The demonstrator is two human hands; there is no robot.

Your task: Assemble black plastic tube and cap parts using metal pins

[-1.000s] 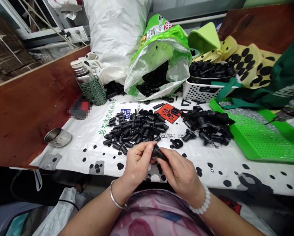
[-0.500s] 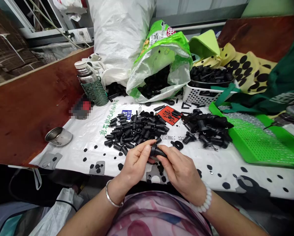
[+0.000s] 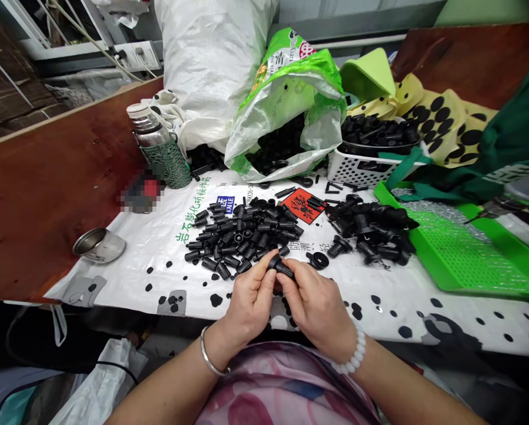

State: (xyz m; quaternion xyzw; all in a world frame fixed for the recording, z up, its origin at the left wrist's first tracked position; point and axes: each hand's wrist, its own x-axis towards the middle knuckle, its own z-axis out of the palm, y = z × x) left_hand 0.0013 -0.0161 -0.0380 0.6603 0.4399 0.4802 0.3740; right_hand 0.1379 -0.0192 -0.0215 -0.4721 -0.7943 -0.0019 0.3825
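Two hands — left and right — pinch one black part between them, its long axis slanting down rightward; one pile lies just beyond the grip.

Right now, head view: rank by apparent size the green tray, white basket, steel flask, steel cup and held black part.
1. Green tray
2. White basket and steel flask: too close to rank
3. Steel cup
4. Held black part
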